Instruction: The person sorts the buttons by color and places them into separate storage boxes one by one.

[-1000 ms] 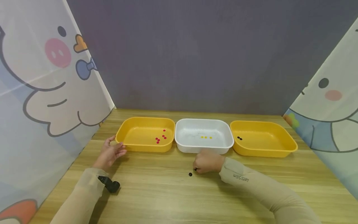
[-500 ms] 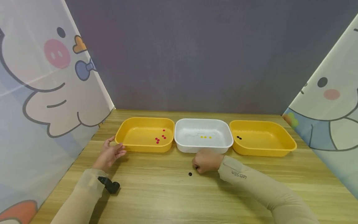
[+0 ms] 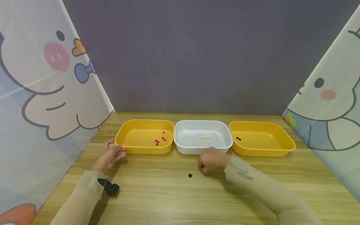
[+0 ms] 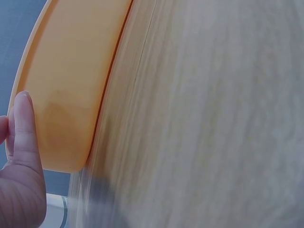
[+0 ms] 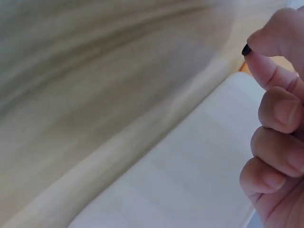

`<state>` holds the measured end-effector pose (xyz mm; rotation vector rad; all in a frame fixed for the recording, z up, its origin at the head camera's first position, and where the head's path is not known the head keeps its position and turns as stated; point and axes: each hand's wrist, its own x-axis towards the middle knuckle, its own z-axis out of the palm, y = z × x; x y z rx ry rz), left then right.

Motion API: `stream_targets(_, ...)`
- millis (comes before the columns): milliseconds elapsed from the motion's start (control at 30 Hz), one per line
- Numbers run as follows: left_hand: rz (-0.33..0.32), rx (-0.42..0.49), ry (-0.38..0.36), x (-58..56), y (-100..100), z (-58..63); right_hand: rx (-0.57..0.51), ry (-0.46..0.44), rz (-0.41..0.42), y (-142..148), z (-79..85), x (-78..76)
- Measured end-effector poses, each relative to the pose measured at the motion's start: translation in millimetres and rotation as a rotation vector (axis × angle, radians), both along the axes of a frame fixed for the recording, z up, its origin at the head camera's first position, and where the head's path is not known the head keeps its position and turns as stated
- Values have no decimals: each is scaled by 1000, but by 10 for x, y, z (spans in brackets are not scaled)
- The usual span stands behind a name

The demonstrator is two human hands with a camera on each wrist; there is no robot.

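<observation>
In the right wrist view, my right hand [image 3: 211, 160] pinches a small black disc [image 5: 246, 50] between thumb and index fingertip, other fingers curled into the palm. It is just in front of the white tray [image 3: 203, 150]. Another black disc [image 3: 190, 175] lies on the table to the hand's left. My left hand [image 3: 108, 157] rests at the front left corner of the left yellow tray [image 3: 144, 150], its fairly straight fingers touching the outer wall and rim. Two black discs [image 3: 238, 138] lie in the right yellow tray [image 3: 261, 152].
Several red discs [image 3: 157, 142] lie in the left tray and three yellow discs [image 3: 205, 138] in the white one. The three trays stand in a row on the wooden table [image 3: 157, 193]. A grey wall [image 3: 180, 62] rises behind, with printed cartoon panels [image 3: 56, 103] on both sides.
My right hand has lifted slightly and shifted right with the black disc, away from the one on the table. The left hand stays at the tray corner. The head view has tilted slightly.
</observation>
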<state>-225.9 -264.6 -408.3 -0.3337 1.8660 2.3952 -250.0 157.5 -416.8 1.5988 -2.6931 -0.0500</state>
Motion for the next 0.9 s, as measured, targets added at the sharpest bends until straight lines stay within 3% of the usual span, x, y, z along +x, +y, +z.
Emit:
stream_targets(467,1,-6,-14,-1,-6,-9,-37,39,-23,93,224,4)
stream_targets(900,1,4,-13,2,1,7,-69,165,-11,205,411,-20)
